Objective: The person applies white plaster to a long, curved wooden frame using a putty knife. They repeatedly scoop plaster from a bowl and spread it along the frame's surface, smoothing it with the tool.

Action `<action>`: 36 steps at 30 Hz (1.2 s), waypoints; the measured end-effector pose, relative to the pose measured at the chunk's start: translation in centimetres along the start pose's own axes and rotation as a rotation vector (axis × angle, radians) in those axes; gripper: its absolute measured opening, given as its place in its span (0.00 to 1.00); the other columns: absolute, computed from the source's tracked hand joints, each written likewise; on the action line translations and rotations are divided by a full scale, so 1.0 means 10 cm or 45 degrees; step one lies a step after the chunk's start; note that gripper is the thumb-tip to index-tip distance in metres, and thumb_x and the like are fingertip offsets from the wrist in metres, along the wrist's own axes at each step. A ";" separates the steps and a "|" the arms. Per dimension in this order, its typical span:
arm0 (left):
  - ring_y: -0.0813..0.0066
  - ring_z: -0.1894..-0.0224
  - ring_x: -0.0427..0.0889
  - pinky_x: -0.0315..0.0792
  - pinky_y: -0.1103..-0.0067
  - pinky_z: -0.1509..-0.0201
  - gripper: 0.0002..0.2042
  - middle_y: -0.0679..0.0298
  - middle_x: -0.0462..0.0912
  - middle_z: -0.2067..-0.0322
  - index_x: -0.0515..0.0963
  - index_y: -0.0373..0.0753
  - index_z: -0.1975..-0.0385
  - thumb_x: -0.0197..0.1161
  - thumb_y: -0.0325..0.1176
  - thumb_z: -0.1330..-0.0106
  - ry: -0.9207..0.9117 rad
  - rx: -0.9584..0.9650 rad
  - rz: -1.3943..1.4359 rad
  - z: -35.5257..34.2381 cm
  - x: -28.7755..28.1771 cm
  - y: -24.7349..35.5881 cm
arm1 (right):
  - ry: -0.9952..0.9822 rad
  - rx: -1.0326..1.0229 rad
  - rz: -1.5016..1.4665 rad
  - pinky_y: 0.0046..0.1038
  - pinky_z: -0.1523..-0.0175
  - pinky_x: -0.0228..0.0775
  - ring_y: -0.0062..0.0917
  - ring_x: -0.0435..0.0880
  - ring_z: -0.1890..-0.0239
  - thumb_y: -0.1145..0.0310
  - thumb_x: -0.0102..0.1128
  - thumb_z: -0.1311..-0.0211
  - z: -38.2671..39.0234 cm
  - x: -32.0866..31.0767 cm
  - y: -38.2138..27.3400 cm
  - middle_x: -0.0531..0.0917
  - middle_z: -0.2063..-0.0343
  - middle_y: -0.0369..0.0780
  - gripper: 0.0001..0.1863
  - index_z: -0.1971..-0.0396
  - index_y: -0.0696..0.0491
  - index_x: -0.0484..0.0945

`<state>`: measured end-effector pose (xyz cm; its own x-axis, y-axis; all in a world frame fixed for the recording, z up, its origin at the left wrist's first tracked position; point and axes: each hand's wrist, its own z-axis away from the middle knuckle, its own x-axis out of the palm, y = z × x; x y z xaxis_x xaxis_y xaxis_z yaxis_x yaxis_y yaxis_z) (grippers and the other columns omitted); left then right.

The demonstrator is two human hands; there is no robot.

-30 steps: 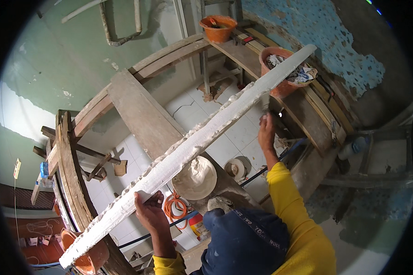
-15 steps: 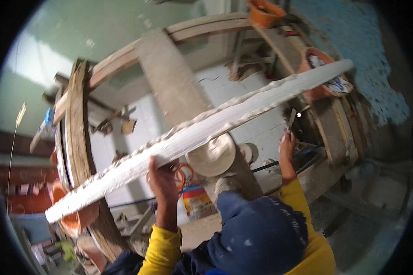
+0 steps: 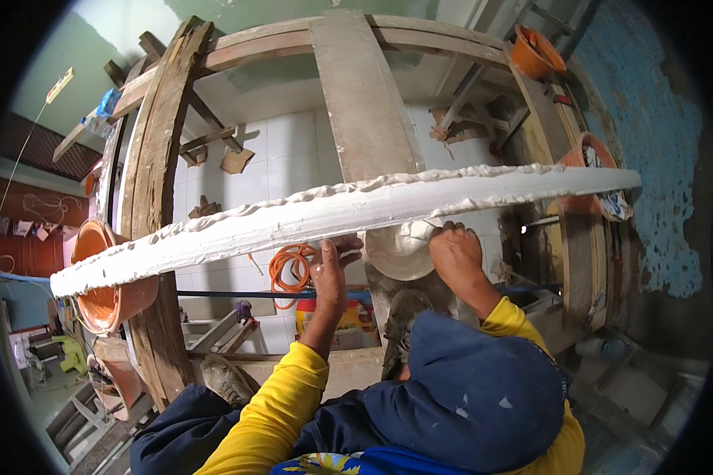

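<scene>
A long white moulding (image 3: 293,218), with wet white paste ridged along its edges, stretches across in front of me from far left to far right. My left hand (image 3: 331,273) holds it at its near edge, thumb up against it and fingers curled beneath. Just right of that, a round tub of white paste (image 3: 396,257) rests on the plank, partly hidden under the moulding. Over the tub's right side my right hand (image 3: 458,257) is closed on a putty knife, whose blade is mostly hidden at the paste.
Wooden planks (image 3: 356,95) and beams (image 3: 154,150) form a raised scaffold above a tiled floor. Orange buckets (image 3: 99,297) stand at left, and another orange bucket (image 3: 537,55) at far right. An orange coiled hose (image 3: 291,269) lies below my left hand. A blue peeling wall (image 3: 650,158) rises at right.
My right hand has moved left with the putty knife, from open space on the right to the tub. The view has turned, so the moulding now lies more level.
</scene>
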<state>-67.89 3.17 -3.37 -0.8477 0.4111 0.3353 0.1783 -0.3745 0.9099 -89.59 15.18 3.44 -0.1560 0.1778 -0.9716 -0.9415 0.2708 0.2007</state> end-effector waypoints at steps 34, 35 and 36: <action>0.72 0.64 0.86 0.78 0.75 0.58 0.18 0.61 0.87 0.63 0.83 0.37 0.56 0.59 0.48 0.26 -0.597 -0.419 -0.717 -0.71 -1.18 0.17 | 0.147 0.375 -1.339 0.31 0.57 0.74 0.31 0.82 0.66 0.68 0.65 0.35 0.63 -0.16 0.03 0.84 0.68 0.46 0.11 0.61 0.61 0.80; 0.73 0.65 0.86 0.77 0.76 0.59 0.18 0.61 0.87 0.63 0.83 0.38 0.56 0.60 0.48 0.26 -0.536 -0.455 -0.639 -0.74 -1.17 0.18 | 0.073 0.431 -1.375 0.30 0.58 0.73 0.27 0.81 0.67 0.67 0.65 0.35 0.69 -0.29 0.06 0.83 0.69 0.45 0.11 0.61 0.61 0.79; 0.74 0.65 0.85 0.77 0.76 0.59 0.17 0.61 0.87 0.64 0.83 0.39 0.56 0.60 0.48 0.26 -0.476 -0.494 -0.560 -0.74 -1.17 0.20 | -0.033 0.523 -1.345 0.28 0.60 0.70 0.20 0.75 0.68 0.66 0.62 0.33 0.79 -0.44 0.07 0.80 0.72 0.39 0.10 0.63 0.59 0.78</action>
<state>-61.36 -8.53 -7.32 -0.5585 0.8256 0.0804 -0.3933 -0.3488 0.8507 -87.23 22.04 8.79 0.6693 -0.3058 -0.6772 -0.4283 0.5860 -0.6879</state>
